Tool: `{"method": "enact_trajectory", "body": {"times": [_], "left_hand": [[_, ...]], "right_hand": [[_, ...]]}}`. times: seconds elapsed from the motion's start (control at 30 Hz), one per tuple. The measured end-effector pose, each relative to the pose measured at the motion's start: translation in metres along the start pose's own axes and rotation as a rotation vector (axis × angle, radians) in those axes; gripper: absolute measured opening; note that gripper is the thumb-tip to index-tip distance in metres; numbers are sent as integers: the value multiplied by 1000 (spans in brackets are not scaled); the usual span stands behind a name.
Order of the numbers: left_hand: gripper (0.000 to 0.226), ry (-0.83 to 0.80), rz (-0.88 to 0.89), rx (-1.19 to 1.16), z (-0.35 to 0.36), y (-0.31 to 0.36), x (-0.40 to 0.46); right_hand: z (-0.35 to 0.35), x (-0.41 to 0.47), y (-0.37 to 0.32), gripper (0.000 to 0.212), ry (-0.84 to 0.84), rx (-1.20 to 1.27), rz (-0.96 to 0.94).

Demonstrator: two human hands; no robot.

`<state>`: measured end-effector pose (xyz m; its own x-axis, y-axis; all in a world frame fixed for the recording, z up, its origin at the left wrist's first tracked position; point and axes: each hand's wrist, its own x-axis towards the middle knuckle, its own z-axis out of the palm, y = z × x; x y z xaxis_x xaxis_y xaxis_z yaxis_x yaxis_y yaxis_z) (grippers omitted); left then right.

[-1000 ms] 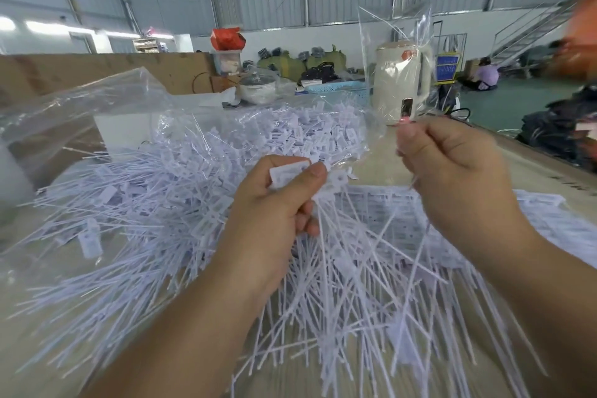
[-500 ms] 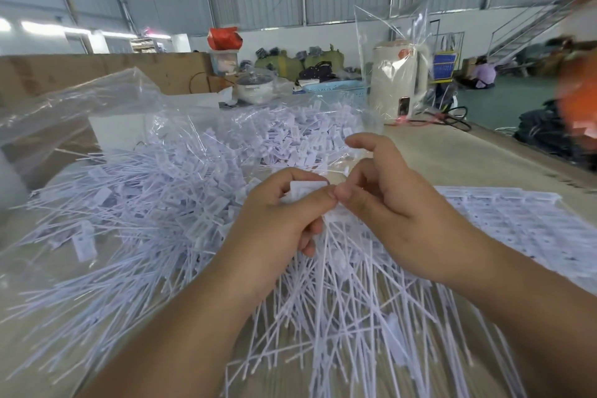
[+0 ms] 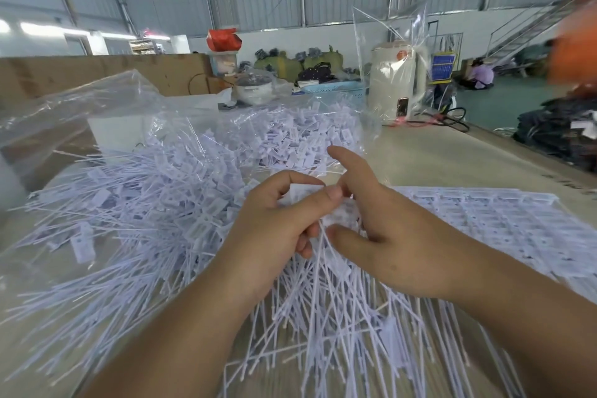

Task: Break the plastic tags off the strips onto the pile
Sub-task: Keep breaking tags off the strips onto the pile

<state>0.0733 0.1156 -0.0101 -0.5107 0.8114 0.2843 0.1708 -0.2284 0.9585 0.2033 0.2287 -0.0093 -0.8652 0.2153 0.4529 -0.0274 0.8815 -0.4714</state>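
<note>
My left hand (image 3: 277, 220) pinches a strip of white plastic tags (image 3: 303, 192) between thumb and fingers, its thin tails fanning down toward me. Touching it from the right, my right hand (image 3: 381, 223) grips a tag on the same strip with thumb and bent fingers, index finger raised. A big pile of loose white tags (image 3: 155, 203) with long tails spreads over a clear plastic sheet to the left and behind. More tails (image 3: 339, 317) lie below my hands.
Flat sheets of unbroken tag strips (image 3: 504, 220) lie on the table at the right. A cream kettle in a clear bag (image 3: 395, 81) stands at the back, with a cable beside it. A brown cardboard box (image 3: 97, 74) sits at the far left.
My right hand came down from the upper right to meet my left hand and now grips a tag on the strip. The left hand stayed almost in place.
</note>
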Motion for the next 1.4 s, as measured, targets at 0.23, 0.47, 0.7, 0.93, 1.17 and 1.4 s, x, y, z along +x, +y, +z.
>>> {"method": "enact_trajectory", "body": {"times": [0.23, 0.47, 0.7, 0.93, 1.17, 1.4], "left_hand": [[24, 75, 37, 118, -2, 1, 2], [24, 52, 8, 43, -6, 7, 2], [26, 88, -6, 29, -4, 5, 2], [14, 95, 45, -83, -2, 6, 2], [12, 143, 76, -208, 1, 12, -1], [13, 106, 59, -219, -5, 13, 1]], "right_hand": [[-6, 2, 0, 53, -19, 57, 63], [-16, 3, 6, 51, -100, 160, 134], [-13, 4, 8, 46, -158, 234, 175], [-8, 6, 3, 43, 19, 93, 106], [6, 5, -7, 50, 243, -63, 72], [21, 4, -7, 47, 331, 39, 56]]}}
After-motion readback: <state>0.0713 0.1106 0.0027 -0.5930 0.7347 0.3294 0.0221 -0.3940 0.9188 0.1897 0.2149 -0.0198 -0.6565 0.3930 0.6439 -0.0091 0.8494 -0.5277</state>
